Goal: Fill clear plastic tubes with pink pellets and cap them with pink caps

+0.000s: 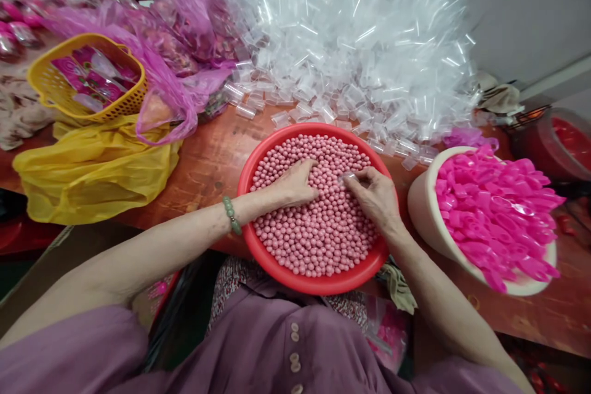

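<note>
While both hands are among the pink round beads (309,240) filling the red round plastic bowl (314,284), the work looks to be under way, with plenty left by my judgement. The bowl sits at the near edge of the reddish-brown wooden table (198,166), and its beads reach almost to the rim. Beyond it, the large heap of clear plastic tubes (351,43) shows no beads inside, as far as can be made out, and no finished piece can be told apart near the bowl. To the right, the cream round bucket (422,203) is heaped with glossy hot-pink plastic pieces (498,215). The left hand (295,184) comes in from the left, back upward, thumb and fingers spread apart with the tips down among the beads; whether it grips any cannot be told. The right hand (376,197) angles in from the lower right, wrist over the rim, fingers curled and pinching a small clear plastic piece (347,176) just above the beads. Both forearms stretch forward, converging over the bowl.
</note>
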The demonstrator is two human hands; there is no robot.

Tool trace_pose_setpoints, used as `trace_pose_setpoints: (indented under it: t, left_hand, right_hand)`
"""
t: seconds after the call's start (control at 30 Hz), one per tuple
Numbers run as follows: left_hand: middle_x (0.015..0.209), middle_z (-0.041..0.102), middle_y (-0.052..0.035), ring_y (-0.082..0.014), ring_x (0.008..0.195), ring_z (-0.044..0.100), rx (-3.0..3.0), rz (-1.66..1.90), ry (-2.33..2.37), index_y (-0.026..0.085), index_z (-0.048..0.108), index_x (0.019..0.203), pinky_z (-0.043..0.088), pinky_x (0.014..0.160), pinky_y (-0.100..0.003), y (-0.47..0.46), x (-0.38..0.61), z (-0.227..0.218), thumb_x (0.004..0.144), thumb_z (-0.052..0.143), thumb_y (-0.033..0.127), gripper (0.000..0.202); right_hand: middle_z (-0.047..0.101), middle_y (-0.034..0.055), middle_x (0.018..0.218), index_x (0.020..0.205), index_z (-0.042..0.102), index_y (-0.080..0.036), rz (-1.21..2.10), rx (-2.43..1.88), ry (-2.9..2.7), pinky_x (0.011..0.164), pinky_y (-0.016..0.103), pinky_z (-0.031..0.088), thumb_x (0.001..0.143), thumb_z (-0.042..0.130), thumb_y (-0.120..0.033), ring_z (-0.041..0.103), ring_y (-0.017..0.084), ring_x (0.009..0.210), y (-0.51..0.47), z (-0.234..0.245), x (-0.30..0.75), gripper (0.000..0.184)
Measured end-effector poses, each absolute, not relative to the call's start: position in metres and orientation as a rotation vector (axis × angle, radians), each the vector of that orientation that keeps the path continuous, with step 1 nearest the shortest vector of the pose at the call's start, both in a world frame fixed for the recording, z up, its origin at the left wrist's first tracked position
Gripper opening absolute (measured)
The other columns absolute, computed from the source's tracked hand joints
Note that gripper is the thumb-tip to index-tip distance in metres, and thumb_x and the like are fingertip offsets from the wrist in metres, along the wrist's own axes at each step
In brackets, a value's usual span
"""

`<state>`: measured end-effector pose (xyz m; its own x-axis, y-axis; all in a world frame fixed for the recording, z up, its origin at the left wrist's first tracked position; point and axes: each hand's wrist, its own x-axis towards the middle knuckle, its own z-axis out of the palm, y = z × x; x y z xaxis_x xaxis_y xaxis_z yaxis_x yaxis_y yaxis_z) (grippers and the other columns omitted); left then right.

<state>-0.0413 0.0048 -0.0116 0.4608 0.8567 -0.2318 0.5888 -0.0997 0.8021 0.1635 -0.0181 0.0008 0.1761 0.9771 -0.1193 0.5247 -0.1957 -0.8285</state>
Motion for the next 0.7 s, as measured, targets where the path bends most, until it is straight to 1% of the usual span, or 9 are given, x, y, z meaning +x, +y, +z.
trace_pose_setpoints:
  t: [0.1, 0.2, 0.3, 0.4, 0.47, 0.57, 0.6, 0.63, 0.7]
  left_hand:
    - [0.124, 0.063, -0.0149, -0.0283, 0.116, 0.058, 1.600, 0.467, 1.231, 0.011, 0.055, 0.118, 0.045, 0.106, -0.044, 0.005, -0.037, -0.009, 0.083, 0.048, 0.023, 0.038]
    - [0.124, 0.063, -0.0151, -0.0256, 0.118, 0.057, 1.491, 0.549, 1.286, 0.010, 0.057, 0.114, 0.042, 0.110, -0.042, 0.003, -0.031, -0.007, 0.093, 0.035, 0.024, 0.033]
    - [0.129, 0.062, -0.0140, -0.0224, 0.127, 0.054, 1.456, 0.598, 1.269, 0.012, 0.057, 0.116, 0.038, 0.115, -0.037, -0.001, -0.028, -0.004, 0.100, 0.028, 0.028, 0.037]
    - [0.134, 0.061, -0.0120, -0.0207, 0.134, 0.051, 1.477, 0.633, 1.167, 0.015, 0.056, 0.126, 0.036, 0.118, -0.035, -0.005, -0.030, 0.000, 0.104, 0.024, 0.036, 0.045]
    - [0.141, 0.057, -0.0127, -0.0209, 0.137, 0.049, 1.497, 0.654, 1.072, 0.015, 0.051, 0.138, 0.035, 0.120, -0.037, -0.007, -0.035, 0.002, 0.103, 0.030, 0.040, 0.048]
    - [0.157, 0.043, -0.0148, -0.0234, 0.147, 0.040, 1.579, 0.660, 0.917, 0.015, 0.041, 0.150, 0.030, 0.124, -0.040, -0.007, -0.044, 0.003, 0.093, 0.057, 0.037, 0.064]
    - [0.160, 0.040, -0.0143, -0.0244, 0.150, 0.036, 1.624, 0.652, 0.882, 0.017, 0.043, 0.150, 0.027, 0.125, -0.042, -0.006, -0.047, 0.003, 0.088, 0.064, 0.035, 0.067]
    - [0.161, 0.039, -0.0131, -0.0251, 0.152, 0.033, 1.669, 0.642, 0.864, 0.019, 0.049, 0.146, 0.025, 0.126, -0.044, -0.005, -0.048, 0.004, 0.085, 0.068, 0.032, 0.065]
    - [0.160, 0.041, -0.0101, -0.0258, 0.152, 0.032, 1.726, 0.628, 0.867, 0.022, 0.061, 0.134, 0.023, 0.127, -0.049, -0.003, -0.050, 0.004, 0.083, 0.071, 0.030, 0.052]
  right_hand:
    - [0.057, -0.0027, 0.061, 0.063, 0.060, -0.020, 1.038, -1.835, -1.335, 0.057, 0.028, 0.035, 0.067, 0.076, -0.039, 0.045, 0.013, 0.059, -0.021, -0.001, 0.154, 0.025]
    - [0.051, -0.0050, 0.056, 0.057, 0.057, -0.021, 1.222, -1.782, -1.167, 0.053, 0.026, 0.030, 0.063, 0.072, -0.030, 0.039, 0.011, 0.055, -0.020, -0.010, 0.143, 0.019]
    - [0.048, -0.0061, 0.053, 0.056, 0.052, -0.021, 1.356, -1.703, -1.061, 0.053, 0.025, 0.033, 0.063, 0.069, -0.030, 0.040, 0.010, 0.053, -0.019, -0.016, 0.131, 0.020]
    - [0.050, -0.0045, 0.051, 0.057, 0.048, -0.023, 1.529, -1.582, -0.941, 0.055, 0.028, 0.042, 0.064, 0.068, -0.035, 0.048, 0.013, 0.054, -0.018, -0.016, 0.121, 0.025]
    - [0.055, -0.0016, 0.053, 0.059, 0.050, -0.023, 1.631, -1.494, -0.865, 0.056, 0.030, 0.047, 0.063, 0.067, -0.036, 0.055, 0.016, 0.057, -0.018, -0.013, 0.116, 0.022]
    - [0.059, 0.0000, 0.055, 0.062, 0.054, -0.022, 1.719, -1.390, -0.759, 0.052, 0.029, 0.049, 0.063, 0.066, -0.032, 0.054, 0.015, 0.053, -0.017, -0.011, 0.114, 0.016]
    - [0.058, -0.0006, 0.056, 0.064, 0.056, -0.021, 1.733, -1.364, -0.728, 0.049, 0.027, 0.047, 0.063, 0.066, -0.030, 0.051, 0.013, 0.050, -0.017, -0.010, 0.115, 0.013]
    - [0.058, -0.0014, 0.055, 0.065, 0.057, -0.021, 1.743, -1.342, -0.700, 0.045, 0.024, 0.043, 0.062, 0.066, -0.028, 0.046, 0.011, 0.046, -0.017, -0.010, 0.115, 0.011]
    - [0.055, -0.0032, 0.053, 0.066, 0.059, -0.020, 1.756, -1.304, -0.661, 0.040, 0.021, 0.038, 0.063, 0.066, -0.025, 0.038, 0.008, 0.042, -0.016, -0.008, 0.117, 0.009]
